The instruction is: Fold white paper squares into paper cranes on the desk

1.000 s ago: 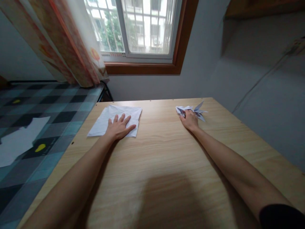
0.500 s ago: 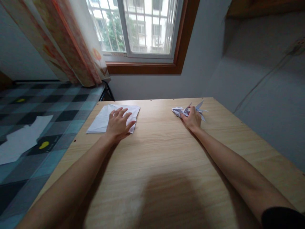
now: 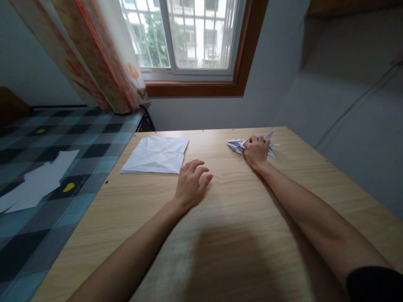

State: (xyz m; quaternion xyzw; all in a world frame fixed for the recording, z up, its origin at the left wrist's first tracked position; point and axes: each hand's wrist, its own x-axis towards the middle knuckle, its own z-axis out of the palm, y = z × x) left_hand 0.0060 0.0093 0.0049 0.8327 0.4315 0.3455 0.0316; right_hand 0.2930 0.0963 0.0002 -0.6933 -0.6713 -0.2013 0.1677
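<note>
Under right hand [image 3: 256,151], folded paper [image 3: 234,145]

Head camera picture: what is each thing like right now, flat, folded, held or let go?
paper sheet, creased, lying flat on the table, untouched.
folded paper, spiky bundle gripped by the right hand.
right hand, closed on the folded paper.
left hand, empty, fingers loosely curled, apart from the paper sheet.
curtain, pulled aside, left of the window.

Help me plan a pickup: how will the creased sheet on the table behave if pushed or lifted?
The sheet lies thin and flat, so it probably slides easily on the smooth table. Its creases suggest it would flop there when lifted.
</note>
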